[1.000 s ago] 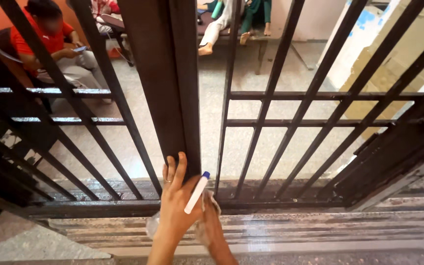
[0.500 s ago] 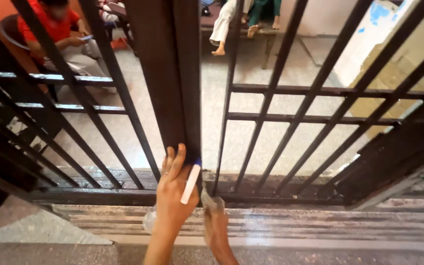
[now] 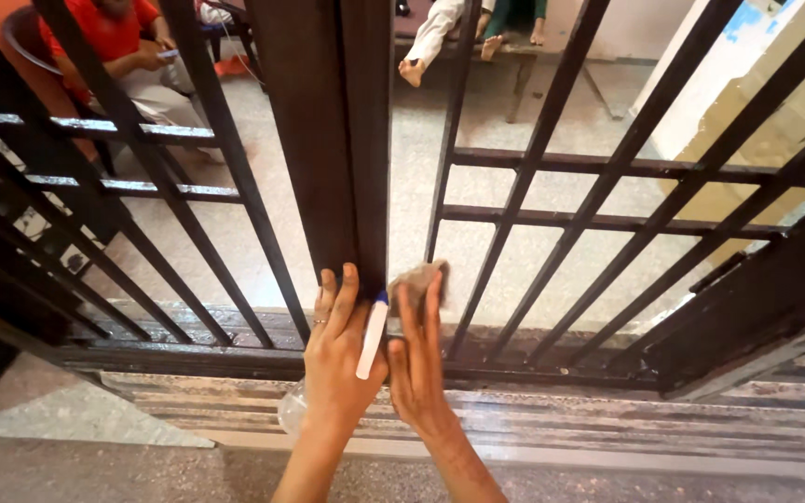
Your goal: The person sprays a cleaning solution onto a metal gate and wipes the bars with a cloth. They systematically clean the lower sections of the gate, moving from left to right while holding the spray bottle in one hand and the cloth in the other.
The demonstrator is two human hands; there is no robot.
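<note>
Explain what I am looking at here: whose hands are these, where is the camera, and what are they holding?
There is no machine: a person wears a camera on the head, looking down at their own two bare hands. The left hand holds a clear plastic spray bottle with a white trigger lever, fingers resting against the wide dark brown metal gate post. The right hand presses a small brownish cloth against that post's edge. Dark slanted bars stand either side. Beyond, a person in a red shirt sits on the pale speckled floor.
</note>
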